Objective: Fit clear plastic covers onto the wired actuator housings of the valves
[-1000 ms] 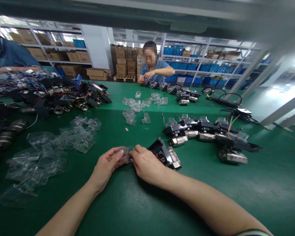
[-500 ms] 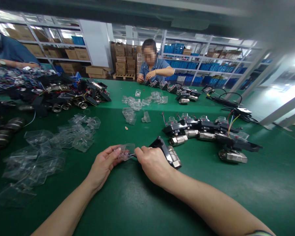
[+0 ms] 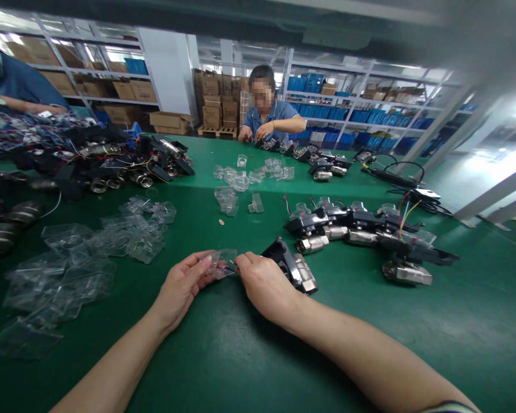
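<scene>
The green table (image 3: 215, 361) spreads out under my forearms. To my left lie a heap of black housings (image 3: 118, 152) with wires and metal fittings and, nearer, a loose pile of clear covers (image 3: 75, 272); to my right stands a row of valve units (image 3: 361, 238). My right hand (image 3: 235, 263) is turned palm down, its fingertips drawn narrow, pinching thin wires (image 3: 231, 269) at the cover's right-hand edge. My left hand (image 3: 207, 269) holds a clear cover (image 3: 224, 261), thumb on the near face and fingers behind, above the table in front of me. Just beyond my right knuckles, one valve unit (image 3: 304, 272) rests on the table, partly hidden by my hand. Smallest of all, a brown oval bit (image 3: 221, 222) lies past the cover, apart from everything.
</scene>
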A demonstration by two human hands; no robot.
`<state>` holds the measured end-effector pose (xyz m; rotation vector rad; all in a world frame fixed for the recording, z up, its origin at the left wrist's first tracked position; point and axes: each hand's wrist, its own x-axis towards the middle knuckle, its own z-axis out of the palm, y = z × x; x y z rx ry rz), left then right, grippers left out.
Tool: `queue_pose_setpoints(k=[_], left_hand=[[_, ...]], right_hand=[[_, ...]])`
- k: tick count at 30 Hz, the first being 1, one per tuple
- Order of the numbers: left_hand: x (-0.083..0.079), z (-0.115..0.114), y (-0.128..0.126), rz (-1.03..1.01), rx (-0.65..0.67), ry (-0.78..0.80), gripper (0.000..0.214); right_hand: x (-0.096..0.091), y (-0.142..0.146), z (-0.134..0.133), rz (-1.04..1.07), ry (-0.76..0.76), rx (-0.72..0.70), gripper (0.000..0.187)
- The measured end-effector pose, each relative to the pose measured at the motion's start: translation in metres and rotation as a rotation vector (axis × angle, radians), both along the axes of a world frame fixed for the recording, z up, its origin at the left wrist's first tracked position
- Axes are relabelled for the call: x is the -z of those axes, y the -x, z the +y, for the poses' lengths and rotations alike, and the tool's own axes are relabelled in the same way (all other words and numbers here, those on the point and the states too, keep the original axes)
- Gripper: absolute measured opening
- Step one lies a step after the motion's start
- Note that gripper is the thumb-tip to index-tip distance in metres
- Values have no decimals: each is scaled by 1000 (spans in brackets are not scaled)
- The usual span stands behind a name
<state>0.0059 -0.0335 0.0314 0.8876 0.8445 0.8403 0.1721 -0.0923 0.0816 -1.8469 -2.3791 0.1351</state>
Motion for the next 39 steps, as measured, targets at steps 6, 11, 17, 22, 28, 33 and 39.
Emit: queue_pose_setpoints(k=[6, 11, 17, 22, 28, 33, 39], left_hand=[[-1, 0, -2, 2, 10, -23, 40], [-1, 0, -2, 6, 4, -32, 40], [-5, -1, -3, -2, -3, -26, 42], [-5, -1, -2, -19, 8, -27, 42], [-6, 0, 0, -44, 17, 3, 45], [-6, 0, 0, -61, 24, 22, 43], [-4, 0, 0, -75, 48, 11, 40]], right_hand=[[3, -1, 1, -1, -5, -24, 18], [13, 2, 3, 1, -70, 1, 18], [19, 4, 4, 7, -86, 23, 17], [15, 3, 4, 53, -41, 61, 15], [8, 4, 3, 112, 1, 90, 14], [7, 3, 4, 120, 0, 110, 16], [5, 2, 3, 60, -8, 95, 15]])
